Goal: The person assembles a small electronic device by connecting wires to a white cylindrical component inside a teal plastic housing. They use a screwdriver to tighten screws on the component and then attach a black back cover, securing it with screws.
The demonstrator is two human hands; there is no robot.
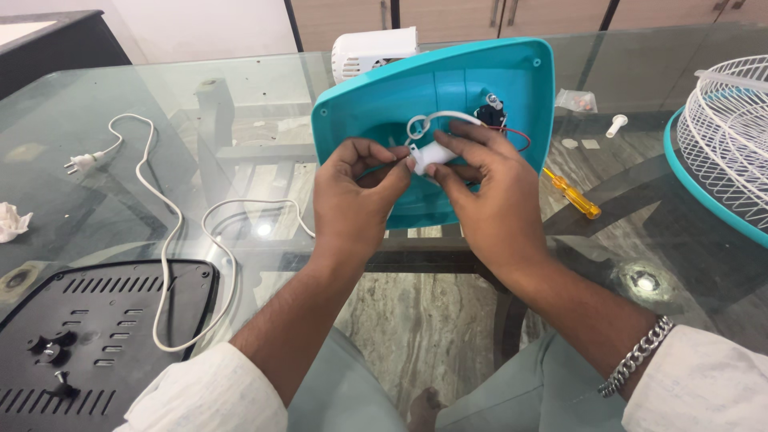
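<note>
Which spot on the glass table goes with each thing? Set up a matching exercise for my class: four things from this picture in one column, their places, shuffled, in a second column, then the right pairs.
Things
1. screwdriver
2. plug
3. black vented panel
4. wire fan guard

Places
A. near left corner of the table
B. far right edge of the picture
C. just right of the teal housing
D. far left, at the end of the white cord

Pairs: 1-C, 2-D, 3-A, 4-B
</note>
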